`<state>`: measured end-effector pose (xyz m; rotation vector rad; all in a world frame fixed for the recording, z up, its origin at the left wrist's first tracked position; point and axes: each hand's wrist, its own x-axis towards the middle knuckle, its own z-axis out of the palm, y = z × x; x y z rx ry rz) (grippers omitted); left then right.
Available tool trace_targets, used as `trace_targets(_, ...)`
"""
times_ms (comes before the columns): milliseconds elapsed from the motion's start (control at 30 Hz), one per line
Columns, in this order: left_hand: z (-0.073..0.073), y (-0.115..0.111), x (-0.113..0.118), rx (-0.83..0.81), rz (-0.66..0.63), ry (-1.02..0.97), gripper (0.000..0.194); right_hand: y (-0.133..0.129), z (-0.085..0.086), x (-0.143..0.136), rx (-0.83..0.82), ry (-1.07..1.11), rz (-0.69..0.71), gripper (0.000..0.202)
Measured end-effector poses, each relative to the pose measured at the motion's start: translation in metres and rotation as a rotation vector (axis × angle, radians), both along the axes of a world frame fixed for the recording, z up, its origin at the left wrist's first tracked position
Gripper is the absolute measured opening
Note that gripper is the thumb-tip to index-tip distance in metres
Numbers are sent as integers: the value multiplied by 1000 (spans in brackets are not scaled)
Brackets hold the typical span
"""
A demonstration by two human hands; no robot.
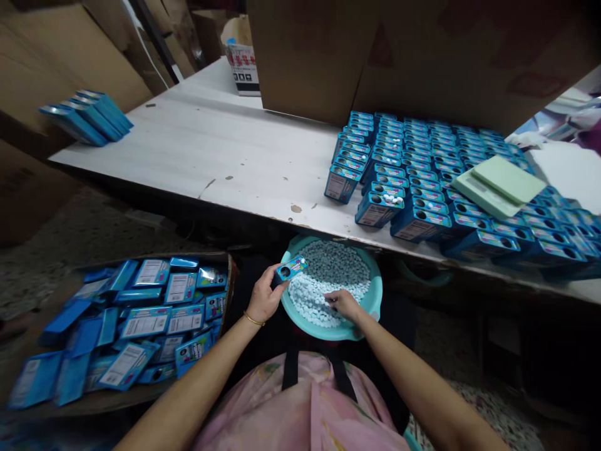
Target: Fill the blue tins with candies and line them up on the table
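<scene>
My left hand [265, 294] is closed around a small blue tin [292, 268] with a printed top and a dark round opening at one end. The tin is held over the left rim of a turquoise basin [376, 289]. Small white candies [307, 297] fill the basin, its far part in shadow. Over the candies is my right hand [345, 304], its fingers bent and pinched together at their surface. What lies between those fingertips is too small to make out.
A carton [230, 275] of blue tins stands to the left. On the white table [225, 150], rows of tins [422, 169] fill the right side, with a pale green scale [500, 185] on top. Several tins [89, 118] lean at the far left. Large cardboard [404, 56] stands behind.
</scene>
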<state>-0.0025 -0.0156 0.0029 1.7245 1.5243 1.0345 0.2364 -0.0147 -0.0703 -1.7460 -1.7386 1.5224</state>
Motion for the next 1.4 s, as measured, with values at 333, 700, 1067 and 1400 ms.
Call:
trace_targets(333, -5, 4, 12, -1, -54, 13, 39, 8, 133, 44, 113, 29, 178, 33)
trace_targets(700, -11, -4, 28, 62, -166, 82, 44, 22, 218, -15, 368, -815, 613, 30)
trace_targets(1067, 0, -11, 12, -36, -125, -146, 39, 13, 187, 53, 356, -649, 338, 35)
trace_targets(1400, -2, -12, 20, -143, -110, -366, 41, 1, 119, 66, 318, -617, 195, 38)
